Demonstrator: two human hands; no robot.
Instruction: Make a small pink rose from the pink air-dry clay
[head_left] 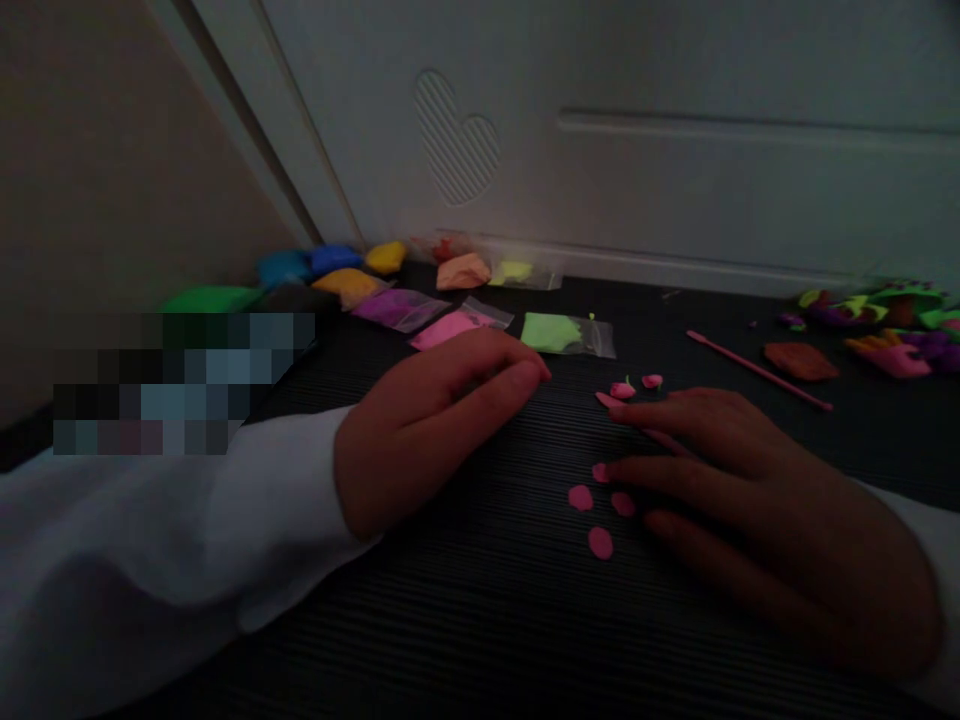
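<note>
My left hand (442, 430) hovers over or rests on the dark table, thumb pressed along the curled index finger. Anything between its fingers is hidden. My right hand (780, 520) lies palm down with fingers spread. Its index fingertip is at a pink modelling tool (609, 400), partly covered by the hand. Another fingertip touches a small pink clay disc (601, 472). Close by lie more flat pink discs, among them a left one (580, 497) and a front one (600, 543). Just beyond the fingers sit two small pink clay buds (622, 388) with green bits.
Bags of coloured clay line the back, including light green (551, 333), pink (461, 325) and purple (397, 308). A pink stick tool (757, 370), a brown clay lump (800, 361) and clay figures (892, 350) stand right. A white panel (637, 190) rises behind the table.
</note>
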